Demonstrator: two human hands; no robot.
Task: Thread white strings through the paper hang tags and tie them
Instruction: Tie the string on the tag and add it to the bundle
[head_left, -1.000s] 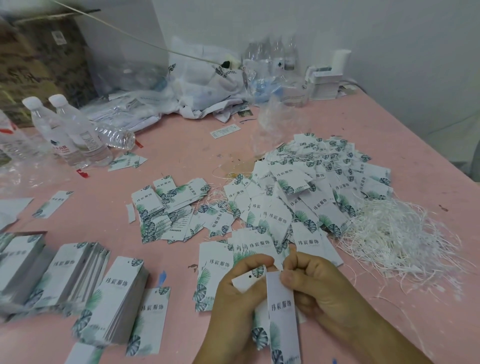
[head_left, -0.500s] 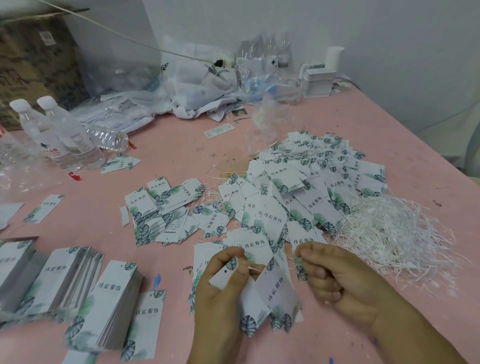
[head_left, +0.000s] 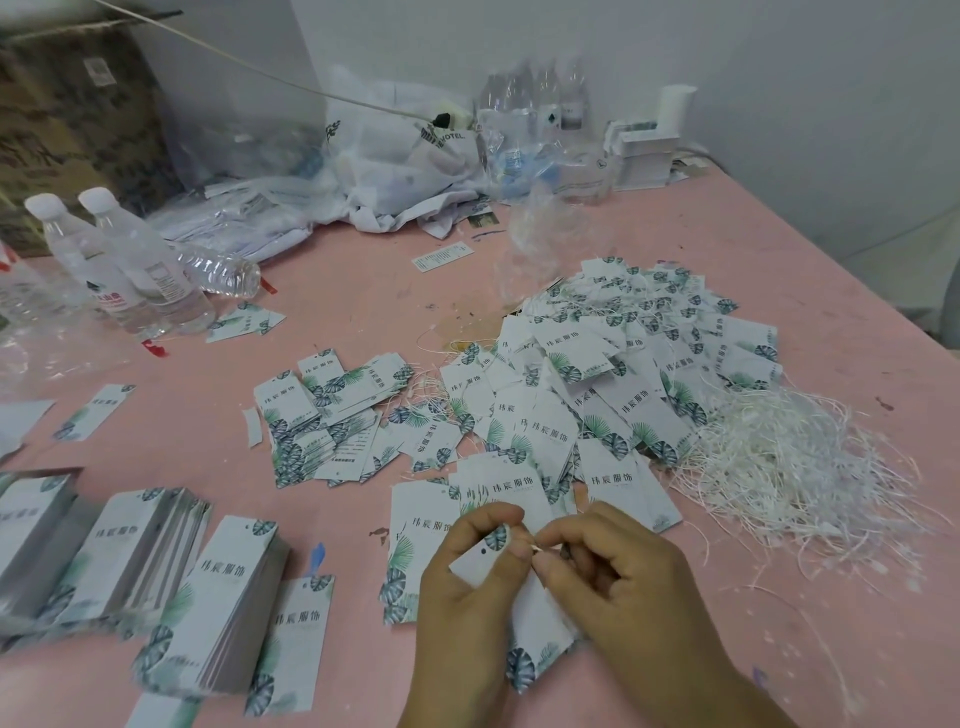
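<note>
Since the earlier frame the right hand (head_left: 618, 577) has closed in beside the left hand (head_left: 467, 582), whose grip pinches the hang tag (head_left: 480, 556) just beside the string heap (head_left: 795, 467); its grip seemingly pinches a string end (head_left: 537, 546), which could fray and miss the hole (head_left: 484, 549).

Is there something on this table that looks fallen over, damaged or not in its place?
Yes. One clear water bottle lies on its side at the far left, while two capped bottles beside it stand upright. The pink table has scuffs and chipped spots, one near the left hand. Loose white strings sprawl at right.
</note>
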